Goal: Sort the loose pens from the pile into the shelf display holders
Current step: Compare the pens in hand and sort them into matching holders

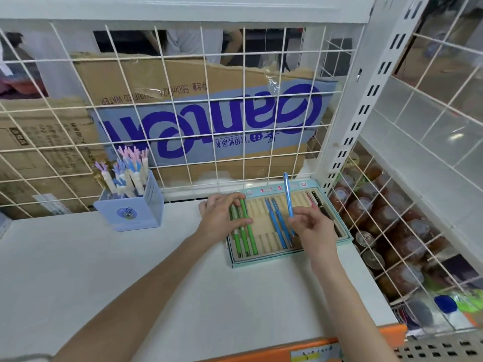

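Note:
A slotted display tray [264,261] with a pale blue rim lies on the white shelf [104,270]. Three green pens [248,241] lie in its left slots. My left hand [222,220] rests on them, its fingers curled over their upper ends. Two blue pens [277,226] lie in the middle slots, and a red and a black pen [315,198] lie at the right end. My right hand [313,228] pinches a light blue pen [288,194] by its lower end and holds it upright above the tray.
A lilac pen cup [136,212] full of novelty pens stands at the back left of the shelf. White wire grid [201,142] closes the back, with cardboard boxes behind it. Right of the tray a wire side panel [386,231] walls off cans and packets.

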The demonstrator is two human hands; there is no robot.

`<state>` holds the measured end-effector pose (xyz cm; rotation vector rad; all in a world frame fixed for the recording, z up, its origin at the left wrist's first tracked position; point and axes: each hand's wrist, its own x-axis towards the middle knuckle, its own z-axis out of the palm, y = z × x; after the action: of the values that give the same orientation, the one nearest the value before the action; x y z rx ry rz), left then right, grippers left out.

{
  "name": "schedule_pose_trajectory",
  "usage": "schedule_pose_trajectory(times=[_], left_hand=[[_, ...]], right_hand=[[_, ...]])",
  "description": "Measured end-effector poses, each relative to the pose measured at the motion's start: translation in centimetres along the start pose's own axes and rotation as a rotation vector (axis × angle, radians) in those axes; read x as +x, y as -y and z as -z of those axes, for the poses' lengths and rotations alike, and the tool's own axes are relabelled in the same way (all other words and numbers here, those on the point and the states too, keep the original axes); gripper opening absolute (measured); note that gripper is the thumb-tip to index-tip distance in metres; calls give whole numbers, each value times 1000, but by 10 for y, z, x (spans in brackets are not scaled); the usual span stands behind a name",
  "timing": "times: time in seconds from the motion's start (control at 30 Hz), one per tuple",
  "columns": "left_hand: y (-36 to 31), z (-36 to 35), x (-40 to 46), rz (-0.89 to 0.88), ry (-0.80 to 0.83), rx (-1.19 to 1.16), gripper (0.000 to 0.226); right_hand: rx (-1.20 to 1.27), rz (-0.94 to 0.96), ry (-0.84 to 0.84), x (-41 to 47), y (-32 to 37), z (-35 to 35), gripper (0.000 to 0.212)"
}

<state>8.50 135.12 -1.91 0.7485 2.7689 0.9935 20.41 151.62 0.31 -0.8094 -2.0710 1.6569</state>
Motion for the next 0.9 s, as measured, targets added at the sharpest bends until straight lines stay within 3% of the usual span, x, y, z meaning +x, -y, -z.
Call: schedule_pose_trajectory(times=[0.6, 0.9], left_hand=[[-5, 11, 4, -115, 33, 325, 64], [-8, 11, 6, -75, 65, 336, 65]], right_hand=[[30, 30, -33, -2, -3, -10, 17], [61, -20, -59, -1, -10, -7, 19]])
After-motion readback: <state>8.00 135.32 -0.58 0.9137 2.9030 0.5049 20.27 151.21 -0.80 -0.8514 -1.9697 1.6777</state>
